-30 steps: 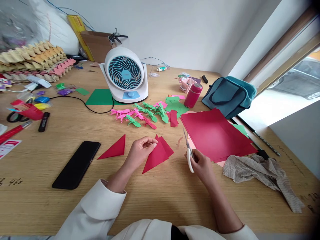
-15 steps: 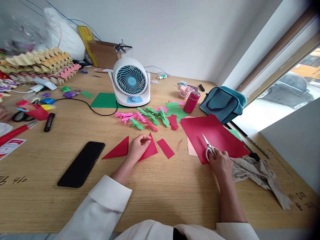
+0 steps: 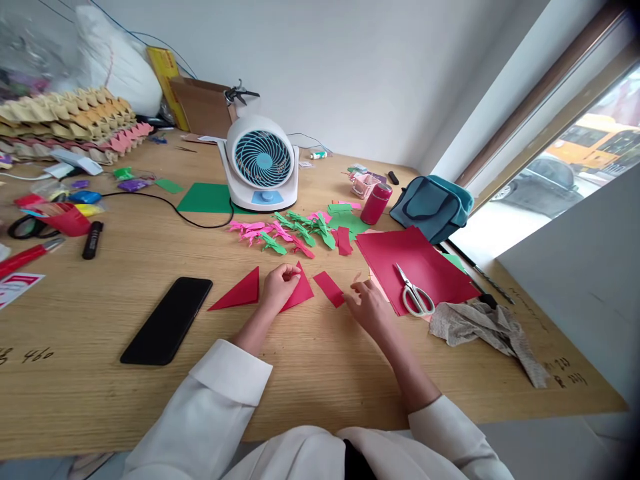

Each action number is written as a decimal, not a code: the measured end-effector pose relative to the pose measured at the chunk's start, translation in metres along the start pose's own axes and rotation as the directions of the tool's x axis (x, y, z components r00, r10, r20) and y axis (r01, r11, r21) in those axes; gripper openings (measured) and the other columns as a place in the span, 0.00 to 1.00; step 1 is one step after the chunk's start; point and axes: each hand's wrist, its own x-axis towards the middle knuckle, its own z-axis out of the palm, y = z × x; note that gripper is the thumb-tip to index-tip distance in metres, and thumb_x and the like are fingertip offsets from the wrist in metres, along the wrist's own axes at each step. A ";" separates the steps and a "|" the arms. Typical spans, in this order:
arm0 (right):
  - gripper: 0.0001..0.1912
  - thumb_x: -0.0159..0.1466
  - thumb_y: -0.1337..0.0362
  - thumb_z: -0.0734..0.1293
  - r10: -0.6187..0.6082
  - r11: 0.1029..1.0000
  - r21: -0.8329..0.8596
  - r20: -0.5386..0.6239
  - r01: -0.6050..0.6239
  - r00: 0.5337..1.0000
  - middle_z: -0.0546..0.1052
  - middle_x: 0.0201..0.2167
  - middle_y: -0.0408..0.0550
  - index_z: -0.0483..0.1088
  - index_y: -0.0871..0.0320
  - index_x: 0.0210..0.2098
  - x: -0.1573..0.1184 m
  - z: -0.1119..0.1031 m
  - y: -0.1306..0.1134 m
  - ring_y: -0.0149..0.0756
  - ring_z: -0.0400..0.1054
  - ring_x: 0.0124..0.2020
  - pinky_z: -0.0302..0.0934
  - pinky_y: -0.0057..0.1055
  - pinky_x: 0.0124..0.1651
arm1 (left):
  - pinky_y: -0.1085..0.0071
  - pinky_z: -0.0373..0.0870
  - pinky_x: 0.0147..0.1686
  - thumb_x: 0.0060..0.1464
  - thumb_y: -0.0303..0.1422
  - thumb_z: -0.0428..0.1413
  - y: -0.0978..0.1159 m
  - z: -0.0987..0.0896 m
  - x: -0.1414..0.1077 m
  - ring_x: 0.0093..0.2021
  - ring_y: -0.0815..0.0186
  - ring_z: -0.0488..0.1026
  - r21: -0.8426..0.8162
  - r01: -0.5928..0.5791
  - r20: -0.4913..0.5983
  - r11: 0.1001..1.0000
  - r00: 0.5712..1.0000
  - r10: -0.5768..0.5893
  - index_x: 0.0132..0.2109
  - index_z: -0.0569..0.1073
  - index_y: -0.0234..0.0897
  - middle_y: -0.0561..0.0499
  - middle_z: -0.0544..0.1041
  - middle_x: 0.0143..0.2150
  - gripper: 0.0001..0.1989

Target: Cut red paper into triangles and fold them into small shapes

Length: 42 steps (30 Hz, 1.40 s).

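Note:
My left hand (image 3: 278, 288), its fingers pinched together, holds the folded red paper triangle (image 3: 301, 293), partly hiding it. Left of that hand lies another red paper triangle (image 3: 243, 291). A small red paper rectangle (image 3: 329, 288) rests just right of the held one. My right hand (image 3: 369, 303) hovers by the rectangle's lower right corner with fingers apart and nothing in them; whether a fingertip touches the paper I cannot tell. White-handled scissors (image 3: 411, 291) lie partly spread on a stack of red paper sheets (image 3: 440, 267).
Folded green and pink paper figures (image 3: 280, 233) lie behind my hands, before a white fan (image 3: 264, 163). A black phone (image 3: 167, 321) is on the left. A red bottle (image 3: 376, 204), a teal bag (image 3: 433, 208) and a crumpled cloth (image 3: 480, 327) are on the right.
My right hand has let go of the scissors, leaving them on the red sheets, and has moved left toward the red rectangle. My left hand keeps its pinch on the triangle.

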 end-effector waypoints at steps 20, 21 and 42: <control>0.18 0.64 0.67 0.66 0.165 0.965 -0.231 0.180 -0.121 0.970 0.67 0.60 0.71 0.67 0.65 0.52 0.012 0.007 -0.047 0.50 0.68 0.54 0.58 0.39 0.55 | 0.70 0.70 0.36 0.48 0.31 0.56 -0.001 0.000 -0.001 0.33 0.64 0.75 0.010 -0.023 -0.002 1.000 1.000 0.023 0.34 0.76 0.38 0.50 0.80 0.33 0.06; 0.17 0.64 0.68 0.65 0.168 0.966 -0.228 0.188 -0.123 0.968 0.70 0.57 0.69 0.68 0.64 0.52 0.014 0.007 -0.047 0.50 0.69 0.53 0.59 0.38 0.53 | 0.70 0.70 0.36 0.48 0.31 0.56 -0.001 0.000 -0.001 0.33 0.64 0.75 0.011 -0.024 -0.001 1.000 1.000 0.024 0.34 0.76 0.38 0.50 0.80 0.33 0.06; 0.18 0.63 0.75 0.61 0.156 0.969 -0.213 0.135 -0.125 0.978 0.70 0.56 0.69 0.70 0.65 0.52 0.010 0.008 -0.049 0.51 0.71 0.50 0.59 0.38 0.51 | 0.71 0.71 0.38 0.49 0.31 0.56 0.006 -0.002 -0.001 0.33 0.65 0.76 0.050 -0.017 0.046 0.999 0.999 0.015 0.34 0.75 0.38 0.51 0.81 0.34 0.05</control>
